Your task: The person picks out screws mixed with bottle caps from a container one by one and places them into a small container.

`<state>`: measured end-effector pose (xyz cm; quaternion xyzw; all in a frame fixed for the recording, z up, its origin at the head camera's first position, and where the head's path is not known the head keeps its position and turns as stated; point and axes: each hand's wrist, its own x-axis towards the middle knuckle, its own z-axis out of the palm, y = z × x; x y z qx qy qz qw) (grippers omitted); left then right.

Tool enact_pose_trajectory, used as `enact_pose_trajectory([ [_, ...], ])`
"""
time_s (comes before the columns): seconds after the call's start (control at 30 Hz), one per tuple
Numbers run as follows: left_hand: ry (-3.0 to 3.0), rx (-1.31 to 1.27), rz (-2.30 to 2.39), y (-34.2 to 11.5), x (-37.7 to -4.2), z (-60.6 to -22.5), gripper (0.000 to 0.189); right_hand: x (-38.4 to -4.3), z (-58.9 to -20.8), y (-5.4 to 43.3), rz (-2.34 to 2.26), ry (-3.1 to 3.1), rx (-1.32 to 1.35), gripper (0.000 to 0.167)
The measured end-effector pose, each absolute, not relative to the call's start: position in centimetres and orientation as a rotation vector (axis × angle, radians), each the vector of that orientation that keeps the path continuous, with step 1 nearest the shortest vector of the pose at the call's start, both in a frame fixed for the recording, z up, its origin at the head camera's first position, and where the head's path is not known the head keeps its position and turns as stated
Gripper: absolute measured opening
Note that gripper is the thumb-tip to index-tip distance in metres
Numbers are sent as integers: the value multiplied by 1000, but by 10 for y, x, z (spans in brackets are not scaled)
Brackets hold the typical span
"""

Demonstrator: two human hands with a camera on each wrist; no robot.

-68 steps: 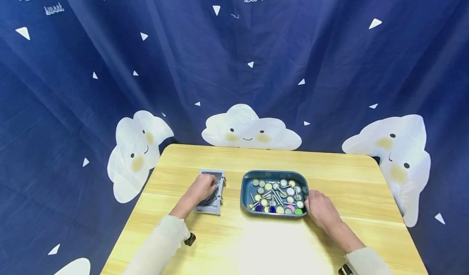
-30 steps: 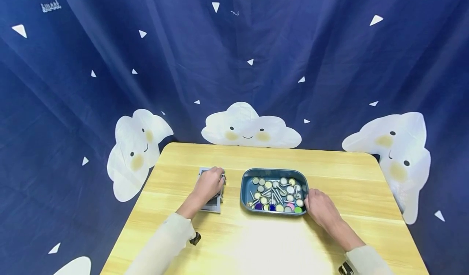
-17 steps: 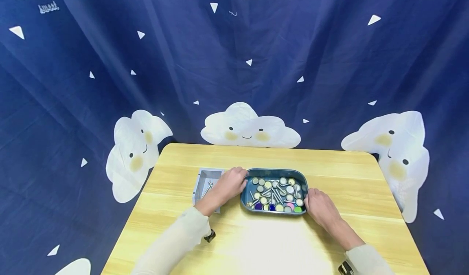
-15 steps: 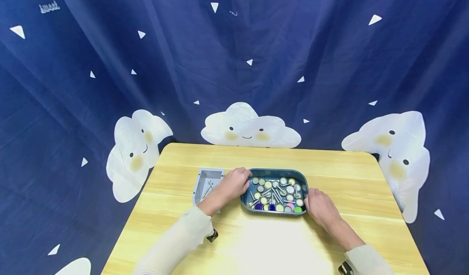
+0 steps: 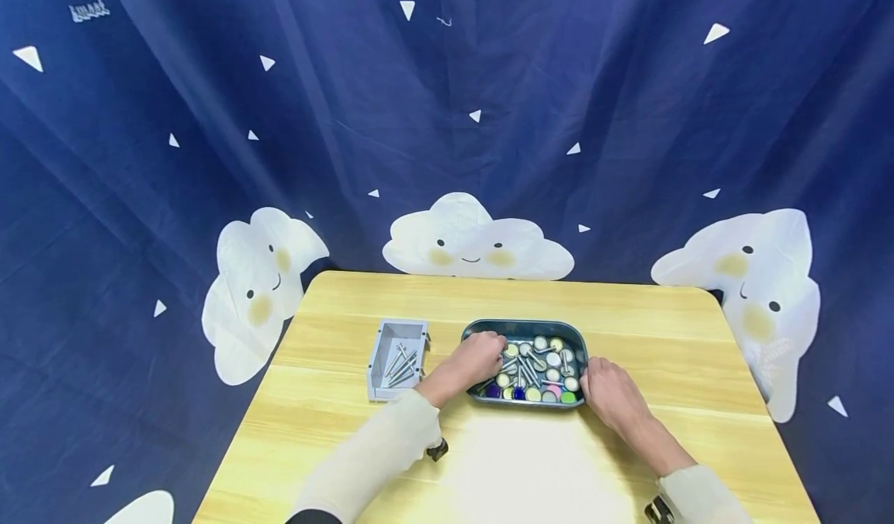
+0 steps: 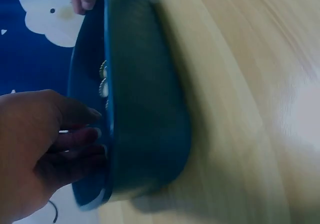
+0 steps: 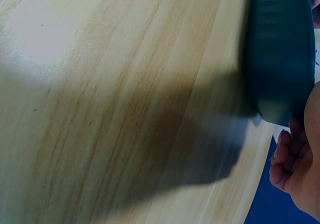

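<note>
A dark teal tray (image 5: 538, 325) holds a mix of bottle caps (image 5: 553, 359) and metal bolts (image 5: 528, 370). My left hand (image 5: 482, 355) reaches over its left end, fingers bent down inside. In the left wrist view those fingers (image 6: 75, 134) are loosely bent with gaps between them, their tips just inside the tray wall (image 6: 145, 94). My right hand (image 5: 613, 394) holds the tray's right end at the rim; the right wrist view has its fingers (image 7: 282, 156) curled beside the tray's end (image 7: 280, 49). Left of the tray, a small grey box (image 5: 391, 393) contains several bolts (image 5: 402, 365).
Both containers stand on a light wooden table (image 5: 335, 299), with a strip of tabletop between them. Behind the table hangs a blue curtain (image 5: 447, 144) with white clouds and triangles. A small black device (image 5: 437, 450) sits at the left wrist.
My left hand has moved right, from over the grey box to inside the tray's left end, uncovering the bolts in the box. The right hand stays at the tray's right end.
</note>
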<state>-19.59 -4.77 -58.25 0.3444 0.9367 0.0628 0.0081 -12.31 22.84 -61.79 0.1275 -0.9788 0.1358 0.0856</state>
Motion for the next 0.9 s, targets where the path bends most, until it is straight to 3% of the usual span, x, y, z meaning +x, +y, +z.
enact_pose_trajectory([
  [0.17, 2867, 1008, 204, -33, -197, -593, 12, -123, -617, 229, 407, -2923, 373, 17],
  [0.4, 2898, 931, 123, -20, -198, -601, 26, -124, -618, 229, 418, -2918, 374, 17],
  [0.9, 2957, 837, 133, -11, -199, -608, 39, -125, -618, 229, 405, -2934, 374, 16],
])
